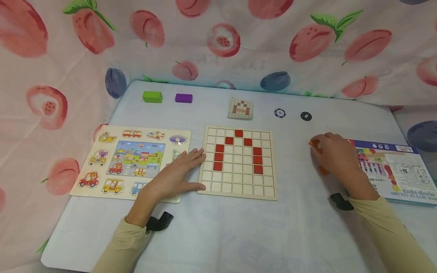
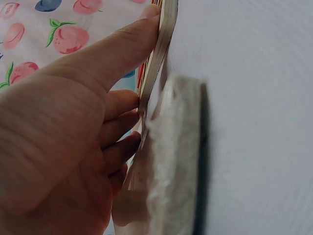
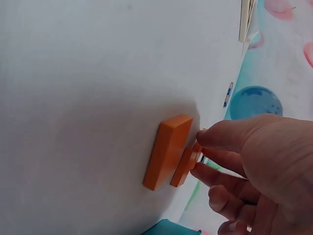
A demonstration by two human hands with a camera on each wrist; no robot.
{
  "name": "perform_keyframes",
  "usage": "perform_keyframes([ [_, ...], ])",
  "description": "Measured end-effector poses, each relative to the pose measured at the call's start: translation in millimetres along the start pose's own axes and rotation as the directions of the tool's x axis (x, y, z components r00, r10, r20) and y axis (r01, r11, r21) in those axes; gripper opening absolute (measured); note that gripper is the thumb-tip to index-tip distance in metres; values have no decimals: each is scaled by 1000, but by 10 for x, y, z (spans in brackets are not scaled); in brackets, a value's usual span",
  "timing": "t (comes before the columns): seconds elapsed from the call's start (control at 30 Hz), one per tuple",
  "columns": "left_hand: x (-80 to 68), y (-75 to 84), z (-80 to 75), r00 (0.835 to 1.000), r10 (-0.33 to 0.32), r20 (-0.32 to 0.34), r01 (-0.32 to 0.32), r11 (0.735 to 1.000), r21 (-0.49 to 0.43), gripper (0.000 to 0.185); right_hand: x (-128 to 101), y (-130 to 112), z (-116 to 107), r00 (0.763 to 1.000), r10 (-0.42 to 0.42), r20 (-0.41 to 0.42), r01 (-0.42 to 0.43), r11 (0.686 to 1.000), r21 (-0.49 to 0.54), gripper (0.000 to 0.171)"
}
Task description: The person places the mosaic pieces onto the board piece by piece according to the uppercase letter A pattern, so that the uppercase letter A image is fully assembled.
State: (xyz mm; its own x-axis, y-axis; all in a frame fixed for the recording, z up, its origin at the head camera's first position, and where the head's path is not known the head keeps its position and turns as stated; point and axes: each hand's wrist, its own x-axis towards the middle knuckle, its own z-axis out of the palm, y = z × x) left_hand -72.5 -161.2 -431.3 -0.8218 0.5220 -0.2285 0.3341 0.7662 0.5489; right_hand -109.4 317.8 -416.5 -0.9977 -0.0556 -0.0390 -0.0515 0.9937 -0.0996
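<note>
My left hand [image 1: 174,174] lies over the right part of the vehicle puzzle board [image 1: 82,189], its fingers extended. Thumb and fingertips touch the left edge of a wooden grid board [image 1: 237,178]; the left wrist view shows them against that board's edge [image 2: 159,54]. Red square tiles [image 1: 257,160] form an arch on the grid. Right of it, my right hand [image 1: 332,155] pinches an orange piece [image 3: 197,147] between thumb and finger, partly hidden by the fingers. Nearer the right wrist camera lies a larger orange block [image 3: 166,154], with another orange block [image 3: 182,169] just behind it.
A small pattern card [image 1: 240,109] lies behind the grid, with a blue-white chip [image 1: 280,113] and a black chip [image 1: 306,116] to its right. Green [image 1: 152,97] and purple [image 1: 184,98] blocks sit at the back left. A printed box [image 1: 403,170] lies beside my right hand.
</note>
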Motion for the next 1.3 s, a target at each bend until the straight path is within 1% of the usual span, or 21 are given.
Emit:
perform_keyframes([
  [0.23, 2, -1, -1, 1000, 4, 4, -4, 1000, 12, 97, 24, 8, 18, 1000, 4, 8, -4, 999, 45, 32],
  [0.37, 2, 0, -1, 1000, 3, 7, -3, 1000, 15, 96, 22, -106, -12, 999, 11, 40, -15, 994, 106, 32],
  [0.43, 3, 0, 0, 1000, 4, 7, -4, 1000, 16, 96, 3, -223, -41, 999, 3, 51, -10, 991, 136, 33],
  [0.53, 1, -1, 0, 1000, 7, 4, -7, 1000, 17, 97, -28, -477, -90, 998, -32, 57, 21, 985, 174, 35],
  [0.67, 3, -7, 0, 1000, 15, -5, -15, 1000, 21, 97, -51, -895, -93, 991, -130, 42, 119, 974, 195, 31],
  [0.73, 9, -9, 3, 1000, 18, -5, -18, 1000, 20, 97, -57, -1117, -56, 981, -192, 36, 182, 964, 194, 28],
  [0.8, 16, -10, 6, 1000, 20, -3, -20, 1000, 16, 96, -59, -1332, -8, 966, -258, 30, 248, 950, 190, 25],
  [0.9, 15, -22, 11, 1000, 20, -3, -20, 1000, 11, 95, -48, -1620, 50, 937, -350, 22, 339, 920, 198, 23],
  [1.0, 15, -27, 13, 1000, 23, -7, -23, 1000, 9, 95, -22, -1827, 100, 905, -426, 6, 416, 886, 205, 18],
  [1.1, 15, -30, 12, 1000, 25, -8, -25, 1000, 11, 95, 12, -1960, 144, 876, -482, -10, 475, 859, 193, 15],
  [1.2, 14, -33, 7, 1000, 27, -9, -27, 1000, 10, 96, 44, -2034, 186, 865, -501, -20, 497, 851, 173, 14],
  [1.3, 13, -41, 2, 1000, 29, -8, -29, 1000, 13, 96, 69, -2072, 210, 870, -493, -30, 492, 859, 143, 13],
])
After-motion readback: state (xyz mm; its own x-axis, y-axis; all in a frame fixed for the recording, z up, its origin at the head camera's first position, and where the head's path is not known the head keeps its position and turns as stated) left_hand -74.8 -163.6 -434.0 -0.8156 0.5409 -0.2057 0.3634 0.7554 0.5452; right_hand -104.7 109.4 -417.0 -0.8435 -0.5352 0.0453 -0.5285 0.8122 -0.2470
